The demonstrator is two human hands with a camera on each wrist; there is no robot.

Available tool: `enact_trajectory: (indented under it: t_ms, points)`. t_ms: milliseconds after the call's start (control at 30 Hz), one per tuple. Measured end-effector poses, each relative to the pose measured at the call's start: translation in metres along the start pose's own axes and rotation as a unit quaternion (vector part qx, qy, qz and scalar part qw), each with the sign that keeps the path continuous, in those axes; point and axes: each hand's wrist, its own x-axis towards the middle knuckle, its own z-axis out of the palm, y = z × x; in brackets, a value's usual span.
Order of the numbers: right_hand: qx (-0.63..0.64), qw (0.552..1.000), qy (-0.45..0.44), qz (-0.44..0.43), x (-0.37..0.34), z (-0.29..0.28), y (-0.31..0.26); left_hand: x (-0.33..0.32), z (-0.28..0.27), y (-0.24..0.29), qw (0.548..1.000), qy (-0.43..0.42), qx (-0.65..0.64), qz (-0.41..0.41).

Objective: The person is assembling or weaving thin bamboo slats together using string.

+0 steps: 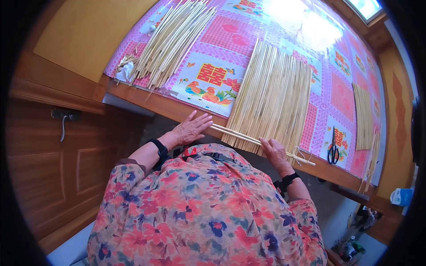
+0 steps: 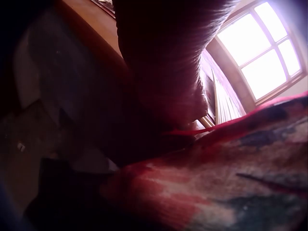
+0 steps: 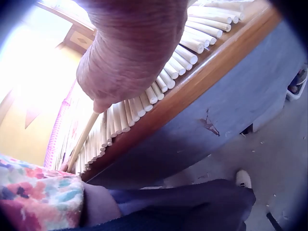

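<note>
Head view, left hand [image 1: 191, 129]: palm down, fingers straight, at the loose sticks [image 1: 239, 134].
Right hand [image 1: 274, 153]: curled round the loose sticks, over the stick row [image 1: 273, 93].

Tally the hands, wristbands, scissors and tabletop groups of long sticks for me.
Hands (left hand, right hand): 2
Wristbands: 2
Scissors: 1
Long-stick groups (left heap, middle row, right stack, thin edge bunch): 4
Total: 9
</note>
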Motion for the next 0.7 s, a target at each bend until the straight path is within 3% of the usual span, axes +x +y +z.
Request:
enact_trajectory:
  t_ms: [700]
  points:
    - [-0.005,1.000,0.024,0.006,-0.007,-0.001,-0.007,-0.007,0.003,0.010,1.000,-0.021,0.013,0.000]
